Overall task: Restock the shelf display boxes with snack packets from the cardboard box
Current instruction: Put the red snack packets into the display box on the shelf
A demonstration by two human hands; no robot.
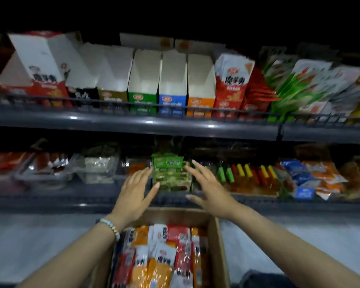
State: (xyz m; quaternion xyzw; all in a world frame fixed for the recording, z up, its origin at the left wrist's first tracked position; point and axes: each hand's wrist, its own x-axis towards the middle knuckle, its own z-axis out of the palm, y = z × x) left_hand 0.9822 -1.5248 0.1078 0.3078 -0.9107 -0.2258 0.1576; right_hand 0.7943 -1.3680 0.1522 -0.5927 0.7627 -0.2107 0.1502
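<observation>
A brown cardboard box [219, 242] sits low in the middle, packed with red, orange and white snack packets [160, 258]. On the upper shelf stand several display boxes; the green [143, 80], blue [172, 80] and orange [201, 84] ones look empty inside. On the lower shelf a green display box [170, 173] holds green packets. My left hand [134, 194] is spread open at its left side, fingertips touching or nearly touching it. Spread open at the box's right side is my right hand [209, 188]. Neither hand holds anything.
A dark wire rail [133, 107] runs along the upper shelf's front edge. Red display boxes [231, 86] and loose green-and-white packets [303, 86] fill the upper right. Clear tubs [98, 165] and mixed colourful snacks [258, 175] line the lower shelf. Pale floor lies either side of the cardboard box.
</observation>
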